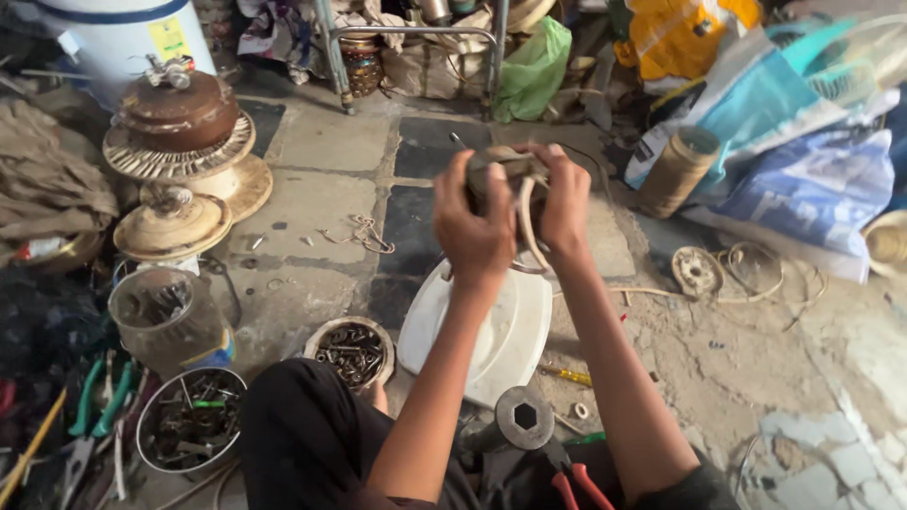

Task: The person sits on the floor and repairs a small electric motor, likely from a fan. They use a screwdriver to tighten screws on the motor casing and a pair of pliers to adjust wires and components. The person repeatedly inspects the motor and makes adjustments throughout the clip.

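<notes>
Stone floor (331,179); hands around motor part (510,170)

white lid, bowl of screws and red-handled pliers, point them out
white lid (510,345), head view, on its bare right half
bowl of screws (351,352), head view, on the metal bits inside
red-handled pliers (578,484), head view, on the red grips

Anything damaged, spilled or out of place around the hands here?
Yes. The floor is cracked and crumbling at the lower right, with loose wire scraps strewn across it. Both hands, left hand and right hand, grip a dirty small part with a pale cord hanging off it.
</notes>
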